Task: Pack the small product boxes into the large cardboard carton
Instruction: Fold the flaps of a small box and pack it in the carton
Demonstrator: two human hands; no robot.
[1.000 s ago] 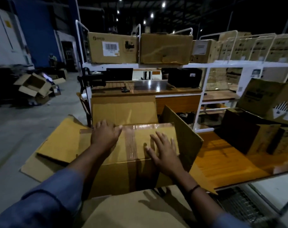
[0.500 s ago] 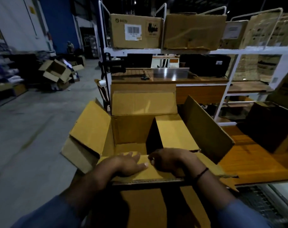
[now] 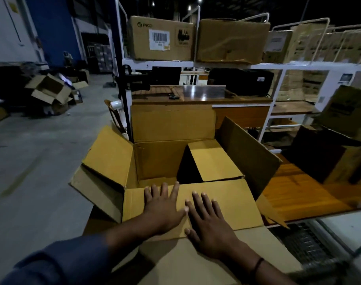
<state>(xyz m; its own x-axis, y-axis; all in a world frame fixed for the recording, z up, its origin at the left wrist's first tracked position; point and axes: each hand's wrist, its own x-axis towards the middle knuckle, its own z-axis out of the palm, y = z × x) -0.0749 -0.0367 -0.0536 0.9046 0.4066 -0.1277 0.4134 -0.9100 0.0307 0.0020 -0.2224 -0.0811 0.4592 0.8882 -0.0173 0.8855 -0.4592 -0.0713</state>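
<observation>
Cardboard flap point(image 3: 235, 202) on carton point(image 3: 159, 161), smooth and rectangular, lies under flat left hand point(image 3: 163, 208) and right hand point(image 3: 210, 225).

carton point(image 3: 159, 159) mouth open, near flap point(image 3: 233, 202) half-covering

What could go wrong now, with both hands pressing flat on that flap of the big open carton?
1. The left hand and right hand press the near flap, which seems to lie across part of the opening of the carton; it may crease or sag inward.
2. An inner flap is folded down inside on the right, so anything packed there could catch on it.
</observation>
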